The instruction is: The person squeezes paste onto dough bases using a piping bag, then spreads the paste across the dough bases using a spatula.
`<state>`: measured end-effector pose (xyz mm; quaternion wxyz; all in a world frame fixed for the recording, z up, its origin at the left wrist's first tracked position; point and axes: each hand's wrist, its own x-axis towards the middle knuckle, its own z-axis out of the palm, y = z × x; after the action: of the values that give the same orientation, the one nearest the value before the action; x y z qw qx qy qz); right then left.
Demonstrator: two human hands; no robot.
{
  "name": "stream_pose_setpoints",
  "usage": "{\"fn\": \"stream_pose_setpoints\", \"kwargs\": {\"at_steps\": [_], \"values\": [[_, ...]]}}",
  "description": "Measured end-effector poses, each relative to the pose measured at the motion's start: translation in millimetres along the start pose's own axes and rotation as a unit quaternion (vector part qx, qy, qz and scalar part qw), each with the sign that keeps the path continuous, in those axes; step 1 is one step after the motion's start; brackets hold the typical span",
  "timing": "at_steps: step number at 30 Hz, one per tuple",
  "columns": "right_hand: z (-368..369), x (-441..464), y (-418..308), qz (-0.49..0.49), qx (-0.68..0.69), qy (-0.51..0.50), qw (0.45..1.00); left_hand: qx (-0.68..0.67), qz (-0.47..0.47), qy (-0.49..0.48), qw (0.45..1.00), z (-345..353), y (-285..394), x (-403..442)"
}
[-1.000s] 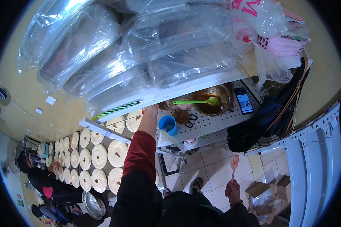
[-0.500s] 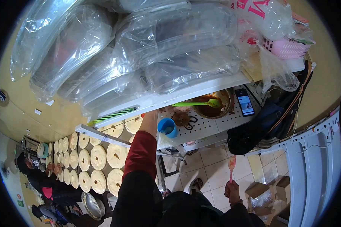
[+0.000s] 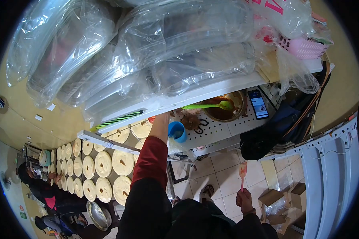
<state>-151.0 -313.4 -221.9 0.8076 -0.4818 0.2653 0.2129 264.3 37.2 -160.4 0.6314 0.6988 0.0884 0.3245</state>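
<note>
Right hand point(image 3: 244, 199) clenched round a pink spatula point(image 3: 243, 171); left hand hidden by the white shelf point(image 3: 179, 100).
Near right, the spatula's blade points away above the tiled floor point(image 3: 223, 163); farther left, the left forearm point(image 3: 158, 129) reaches under the shelf beside a blue cup point(image 3: 177, 132), so that hand's grip cannot be told.

Your right hand point(image 3: 245, 200) grips a pink spatula point(image 3: 242, 170), blade pointing far, above the floor. Your left forearm point(image 3: 158, 129) reaches far under the shelf point(image 3: 179, 101), which hides the left hand. Just right of that forearm stands a blue cup point(image 3: 177, 132); farther right sit a sauce-smeared bowl point(image 3: 238, 99) with a green spatula point(image 3: 203, 106) across it, and a phone point(image 3: 258, 104). Pale rounds point(image 3: 103, 164) with brown dabs fill the left, near another person point(image 3: 40, 187).
</note>
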Motion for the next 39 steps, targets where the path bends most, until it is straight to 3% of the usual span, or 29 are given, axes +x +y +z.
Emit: {"fn": "stream_pose_setpoints", "kwargs": {"at_steps": [15, 33, 34, 36, 39], "values": [[1.7, 2.1, -5.9, 0.006, -0.024, -0.001, 1.000, 0.151, 0.070, -0.042, 0.985, -29.9, -41.9, 3.0], [11.4, 9.0, -9.0, 0.023, -0.025, -0.016, 0.999, 0.329, 0.149, -0.083, 0.929, -55.6, -87.5, 21.9], [9.9, 9.7, -8.2, 0.022, -0.026, -0.016, 0.999, 0.328, 0.149, -0.082, 0.929, -49.9, -57.3, 15.0], [5.9, 9.3, -4.0, 0.023, -0.030, -0.012, 0.999, 0.191, -0.005, -0.108, 0.976, -46.6, 8.1, -24.3], [5.6, 5.7, -1.9, 0.015, -0.013, -0.006, 1.000, -0.023, -0.242, -0.133, 0.961, -20.8, 114.5, -67.6]]}}
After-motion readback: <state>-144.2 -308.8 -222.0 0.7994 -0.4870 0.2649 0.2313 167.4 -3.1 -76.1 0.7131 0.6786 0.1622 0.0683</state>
